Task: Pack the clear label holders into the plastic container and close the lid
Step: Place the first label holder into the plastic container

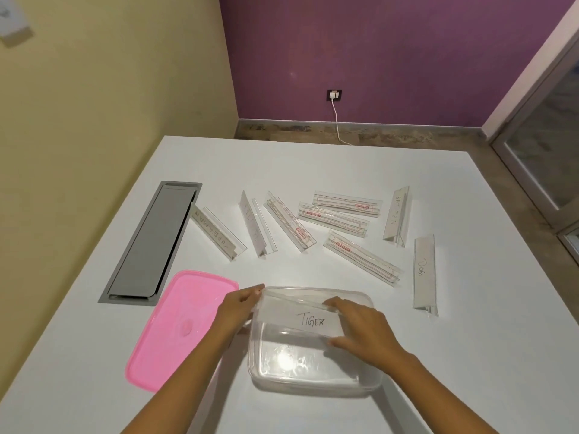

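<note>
The clear container point(313, 364) sits near the front edge of the white table point(470, 355), with bare tabletop to its right and the pink lid point(175, 330) lying flat just beside it on the left. Inside the container, a label holder marked TIGER point(300, 319) rests against the far wall, grasped at its left end by the left hand point(236, 308) and at its right end by the right hand point(360, 327). Beyond the container, eight more label holders point(332, 219) lie scattered, and a grey cable hatch point(153, 242) is set into the table to the far left.
</note>
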`<state>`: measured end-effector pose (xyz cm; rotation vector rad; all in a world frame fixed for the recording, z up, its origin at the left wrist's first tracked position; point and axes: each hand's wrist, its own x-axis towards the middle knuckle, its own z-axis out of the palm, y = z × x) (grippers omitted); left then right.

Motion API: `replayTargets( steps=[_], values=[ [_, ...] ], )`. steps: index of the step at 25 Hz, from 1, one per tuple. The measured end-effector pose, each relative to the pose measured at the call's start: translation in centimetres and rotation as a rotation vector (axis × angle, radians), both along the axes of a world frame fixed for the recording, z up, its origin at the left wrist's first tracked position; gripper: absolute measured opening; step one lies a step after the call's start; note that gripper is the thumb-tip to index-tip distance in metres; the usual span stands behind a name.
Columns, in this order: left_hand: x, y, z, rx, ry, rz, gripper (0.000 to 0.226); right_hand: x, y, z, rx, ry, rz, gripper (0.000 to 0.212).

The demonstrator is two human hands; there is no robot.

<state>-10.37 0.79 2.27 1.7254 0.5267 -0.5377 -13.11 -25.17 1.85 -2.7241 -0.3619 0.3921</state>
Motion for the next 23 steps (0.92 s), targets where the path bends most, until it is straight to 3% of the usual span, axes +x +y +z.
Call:
replayTargets(
  steps=[8, 19, 23],
  values=[
    [-1.4, -0.7, -0.6, 0.059, -0.065, 0.006, 0.031, 0.7, 1.4, -3.2, -0.287, -0.032, 0.078, 0.066],
    [-2.1, -1.3, -1.3, 0.188, -0.198, 0.023, 0.030, 0.1, 2.3, -4.9, -0.268, -0.073, -0.025, 0.054],
    [-2.2, -1.5, -1.5, 0.218, -0.232, 0.019, 0.031, -0.7, 3.0, -4.3, -0.294, -0.205, -0.081, 0.053]
  ],
)
